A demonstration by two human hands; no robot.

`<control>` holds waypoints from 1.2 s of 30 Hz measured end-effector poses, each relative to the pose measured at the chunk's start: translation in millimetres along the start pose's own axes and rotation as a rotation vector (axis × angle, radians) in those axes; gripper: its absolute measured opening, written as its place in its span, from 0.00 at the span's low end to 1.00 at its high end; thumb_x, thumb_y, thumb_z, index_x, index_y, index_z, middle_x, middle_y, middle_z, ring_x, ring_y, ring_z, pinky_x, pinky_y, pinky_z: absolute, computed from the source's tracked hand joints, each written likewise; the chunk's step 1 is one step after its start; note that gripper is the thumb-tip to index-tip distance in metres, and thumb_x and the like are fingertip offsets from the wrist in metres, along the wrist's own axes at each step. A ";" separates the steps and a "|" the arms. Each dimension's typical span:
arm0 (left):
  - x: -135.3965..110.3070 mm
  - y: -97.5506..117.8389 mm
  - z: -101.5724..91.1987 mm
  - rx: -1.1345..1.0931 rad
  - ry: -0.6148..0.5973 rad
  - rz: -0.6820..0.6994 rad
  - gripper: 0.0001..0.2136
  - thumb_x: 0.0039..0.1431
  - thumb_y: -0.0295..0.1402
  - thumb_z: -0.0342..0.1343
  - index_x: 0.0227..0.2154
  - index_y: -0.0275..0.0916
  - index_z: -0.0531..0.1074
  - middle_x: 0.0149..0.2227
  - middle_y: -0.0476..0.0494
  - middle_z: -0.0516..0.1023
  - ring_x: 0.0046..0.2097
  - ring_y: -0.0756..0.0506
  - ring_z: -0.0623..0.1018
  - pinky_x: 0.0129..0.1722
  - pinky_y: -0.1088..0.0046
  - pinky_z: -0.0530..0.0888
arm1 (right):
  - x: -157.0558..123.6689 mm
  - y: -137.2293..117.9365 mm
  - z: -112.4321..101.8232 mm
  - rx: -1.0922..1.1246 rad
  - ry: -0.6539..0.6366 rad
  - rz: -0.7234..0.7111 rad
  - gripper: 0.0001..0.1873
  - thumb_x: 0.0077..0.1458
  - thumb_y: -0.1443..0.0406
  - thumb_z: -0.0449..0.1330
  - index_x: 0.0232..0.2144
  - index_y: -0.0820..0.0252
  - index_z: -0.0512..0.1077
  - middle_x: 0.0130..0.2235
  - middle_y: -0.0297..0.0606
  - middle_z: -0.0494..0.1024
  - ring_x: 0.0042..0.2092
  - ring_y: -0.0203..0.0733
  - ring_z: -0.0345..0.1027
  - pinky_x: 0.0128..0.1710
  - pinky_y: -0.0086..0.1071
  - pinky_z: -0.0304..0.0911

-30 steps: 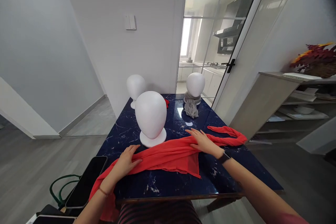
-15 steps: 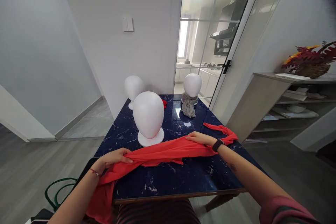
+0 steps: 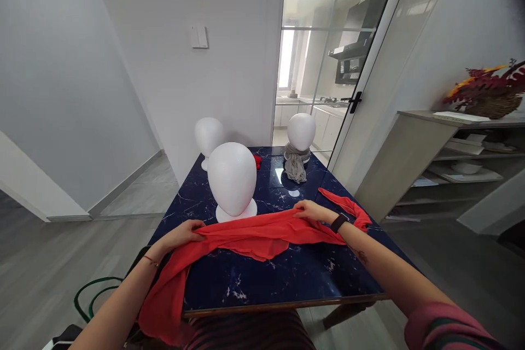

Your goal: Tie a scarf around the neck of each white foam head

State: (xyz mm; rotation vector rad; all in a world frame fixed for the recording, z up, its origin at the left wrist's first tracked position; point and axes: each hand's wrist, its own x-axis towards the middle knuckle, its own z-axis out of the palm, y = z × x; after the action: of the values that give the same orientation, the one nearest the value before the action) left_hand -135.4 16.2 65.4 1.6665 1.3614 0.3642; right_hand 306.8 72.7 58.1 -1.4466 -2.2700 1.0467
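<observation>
A long red scarf [image 3: 250, 232] stretches across the near part of the table, in front of a white foam mannequin head [image 3: 232, 179]. My left hand [image 3: 184, 234] grips its upper edge on the left, fingers closed on the cloth. On the right, my right hand [image 3: 312, 212] pinches the same upper edge. Below the stretch between my hands, a fold of cloth droops onto the tabletop. The scarf's left end hangs over the table's front edge, while its right end lies curled on the table beyond my right wrist.
The table [image 3: 262, 284] has a dark blue marbled top. Behind stand another white head [image 3: 209, 134] at left and a third head [image 3: 301, 131] with a grey scarf [image 3: 295, 164] around its base. A glass door [image 3: 324, 65] and a shelf unit [image 3: 426, 158] are at right.
Both hands have raised the scarf's upper edge slightly, and it now covers the lower front of the mannequin head's base. The drooping fold between my hands has spread wider.
</observation>
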 end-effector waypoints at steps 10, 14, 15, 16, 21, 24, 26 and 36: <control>-70.4 3.1 47.6 0.537 -0.003 0.290 0.08 0.55 0.27 0.44 0.31 0.40 0.69 0.36 0.44 0.69 0.36 0.47 0.71 0.39 0.72 0.65 | -71.1 13.7 43.0 -0.538 0.180 -0.344 0.12 0.53 0.75 0.48 0.32 0.59 0.70 0.36 0.39 0.70 0.38 0.39 0.64 0.39 0.31 0.58; -86.1 22.3 47.3 0.444 -0.110 0.288 0.09 0.58 0.35 0.48 0.32 0.42 0.72 0.36 0.45 0.72 0.39 0.46 0.72 0.42 0.72 0.66 | -84.0 -6.5 30.9 -0.422 0.018 -0.280 0.05 0.54 0.64 0.56 0.31 0.59 0.70 0.34 0.37 0.71 0.34 0.38 0.65 0.34 0.29 0.59; -83.5 26.6 47.3 0.423 -0.077 0.281 0.10 0.59 0.37 0.47 0.32 0.42 0.72 0.37 0.45 0.72 0.39 0.46 0.72 0.42 0.72 0.66 | -81.5 -16.4 27.4 -0.400 0.031 -0.269 0.08 0.54 0.60 0.57 0.31 0.59 0.71 0.34 0.37 0.71 0.34 0.38 0.65 0.34 0.30 0.59; -78.5 30.0 48.6 0.405 -0.020 0.273 0.11 0.60 0.38 0.45 0.34 0.42 0.72 0.38 0.45 0.72 0.40 0.46 0.72 0.43 0.71 0.66 | -76.6 -27.1 26.0 -0.385 0.069 -0.267 0.11 0.55 0.58 0.56 0.32 0.59 0.71 0.35 0.39 0.72 0.35 0.40 0.66 0.36 0.31 0.60; -41.1 30.2 75.4 0.402 0.079 0.227 0.17 0.53 0.37 0.54 0.45 0.39 0.68 0.45 0.41 0.68 0.44 0.43 0.71 0.47 0.66 0.66 | -32.7 -66.8 60.3 -0.350 0.074 -0.325 0.32 0.48 0.57 0.62 0.55 0.57 0.62 0.53 0.46 0.67 0.53 0.49 0.61 0.51 0.41 0.57; -33.3 29.9 89.0 0.402 0.045 0.217 0.07 0.50 0.32 0.52 0.33 0.37 0.69 0.40 0.43 0.68 0.39 0.45 0.70 0.44 0.68 0.67 | -14.5 -74.8 87.8 -0.267 -0.110 -0.298 0.40 0.43 0.60 0.66 0.58 0.59 0.59 0.54 0.47 0.68 0.53 0.52 0.62 0.50 0.42 0.58; -38.9 35.1 88.2 0.310 0.026 0.219 0.05 0.49 0.28 0.50 0.29 0.37 0.68 0.38 0.45 0.68 0.38 0.47 0.70 0.42 0.70 0.67 | -12.5 -79.6 92.0 -0.112 -0.247 -0.260 0.29 0.44 0.61 0.66 0.50 0.63 0.69 0.46 0.44 0.74 0.47 0.50 0.68 0.46 0.38 0.61; -89.6 76.1 66.8 -0.867 -0.479 0.132 0.23 0.45 0.42 0.62 0.44 0.35 0.73 0.39 0.41 0.78 0.38 0.45 0.77 0.38 0.72 0.70 | -56.6 -134.9 -0.7 1.166 -0.198 -0.102 0.17 0.45 0.58 0.65 0.36 0.61 0.73 0.33 0.35 0.77 0.31 0.34 0.71 0.32 0.25 0.67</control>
State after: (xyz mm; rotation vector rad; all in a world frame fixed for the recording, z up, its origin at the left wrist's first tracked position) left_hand -72.0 -91.1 117.7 1.0102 0.5901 0.5005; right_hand 241.8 -9.5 160.2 -0.7123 -1.2723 2.0130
